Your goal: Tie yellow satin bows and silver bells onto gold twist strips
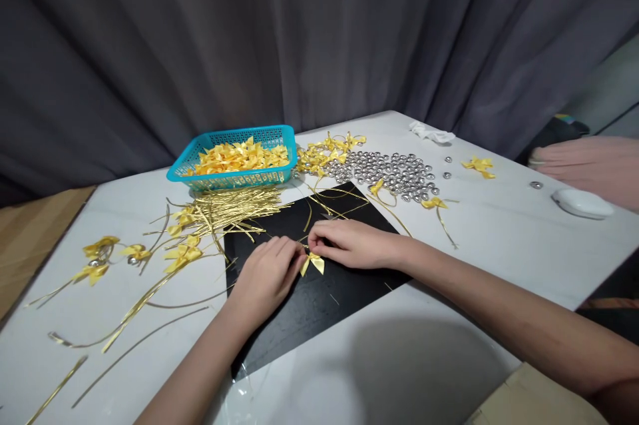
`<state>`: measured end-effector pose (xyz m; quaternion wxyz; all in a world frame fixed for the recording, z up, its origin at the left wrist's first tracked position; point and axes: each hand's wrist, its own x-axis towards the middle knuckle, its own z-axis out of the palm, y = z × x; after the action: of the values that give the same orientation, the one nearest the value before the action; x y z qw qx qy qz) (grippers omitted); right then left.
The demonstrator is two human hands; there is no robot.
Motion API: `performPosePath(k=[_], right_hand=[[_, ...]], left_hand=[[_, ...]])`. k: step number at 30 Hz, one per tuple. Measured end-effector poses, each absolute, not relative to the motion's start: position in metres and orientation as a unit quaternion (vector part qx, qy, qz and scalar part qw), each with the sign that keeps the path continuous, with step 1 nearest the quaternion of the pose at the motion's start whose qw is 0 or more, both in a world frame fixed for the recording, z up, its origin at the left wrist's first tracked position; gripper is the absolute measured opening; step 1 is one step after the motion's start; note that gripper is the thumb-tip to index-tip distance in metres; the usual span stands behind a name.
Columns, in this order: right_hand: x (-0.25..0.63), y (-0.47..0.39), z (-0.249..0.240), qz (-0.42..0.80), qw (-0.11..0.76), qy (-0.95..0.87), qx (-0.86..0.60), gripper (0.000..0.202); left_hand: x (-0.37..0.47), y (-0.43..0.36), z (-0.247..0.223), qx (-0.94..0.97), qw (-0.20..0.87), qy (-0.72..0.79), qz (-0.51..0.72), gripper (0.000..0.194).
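A small yellow ribbon bow (314, 264) is over the black mat (299, 318), its two tails pointing toward me. From the left, my left hand (272, 268) pinches it, fingers closed at its edge. My right hand (344, 242) is closed too, thumb and forefinger at the top of the same bow. The fingers hide the bow's knot, and a thin gold cord runs close by the fingertips. Just beyond my hands, more gold cords (308, 215) lie loose across the mat.
A blue basket (229, 176) of yellow bows stands at the back left, with a bundle of gold cords (234, 208) before it. Silver heart-shaped pieces (399, 175) spread behind my right hand. Finished-looking bows with cords (184, 253) lie left. A white computer mouse (583, 203) sits right.
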<state>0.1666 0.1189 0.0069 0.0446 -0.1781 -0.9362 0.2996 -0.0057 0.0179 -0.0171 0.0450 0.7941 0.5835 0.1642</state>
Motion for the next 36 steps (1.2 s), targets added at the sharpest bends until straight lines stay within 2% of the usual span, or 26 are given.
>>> performPosePath(k=[5, 11, 17, 23, 26, 29, 31, 33, 36], right_hand=[[0.167, 0.119, 0.009, 0.286, 0.037, -0.94, -0.182, 0.014], [0.169, 0.121, 0.014, 0.28, 0.035, -0.942, -0.181, 0.017], [0.167, 0.119, 0.009, 0.314, 0.074, -0.927, -0.19, 0.007], [0.169, 0.124, 0.009, 0.328, 0.073, -0.927, -0.165, 0.011], [0.168, 0.122, 0.005, 0.329, 0.1, -0.922, -0.18, 0.009], [0.16, 0.112, 0.0, 0.338, 0.191, -0.881, -0.269, 0.013], [0.154, 0.102, -0.003, 0.396, 0.246, -0.808, -0.36, 0.029], [0.148, 0.091, -0.005, 0.488, 0.223, -0.751, -0.385, 0.038], [0.144, 0.081, -0.007, 0.599, 0.18, -0.694, -0.356, 0.031]], left_hand=[[-0.005, 0.019, -0.017, 0.787, 0.01, 0.603, 0.13, 0.021], [-0.004, 0.018, -0.017, 0.768, 0.018, 0.626, 0.133, 0.018], [-0.005, 0.016, -0.016, 0.774, 0.034, 0.614, 0.153, 0.017], [-0.005, 0.016, -0.016, 0.773, 0.035, 0.616, 0.145, 0.018], [-0.006, 0.016, -0.017, 0.766, 0.035, 0.623, 0.154, 0.017], [-0.007, 0.016, -0.017, 0.749, 0.03, 0.633, 0.196, 0.016], [-0.007, 0.016, -0.017, 0.739, 0.021, 0.632, 0.232, 0.016], [-0.007, 0.015, -0.017, 0.737, 0.02, 0.622, 0.263, 0.014], [-0.008, 0.014, -0.016, 0.738, 0.048, 0.604, 0.297, 0.012]])
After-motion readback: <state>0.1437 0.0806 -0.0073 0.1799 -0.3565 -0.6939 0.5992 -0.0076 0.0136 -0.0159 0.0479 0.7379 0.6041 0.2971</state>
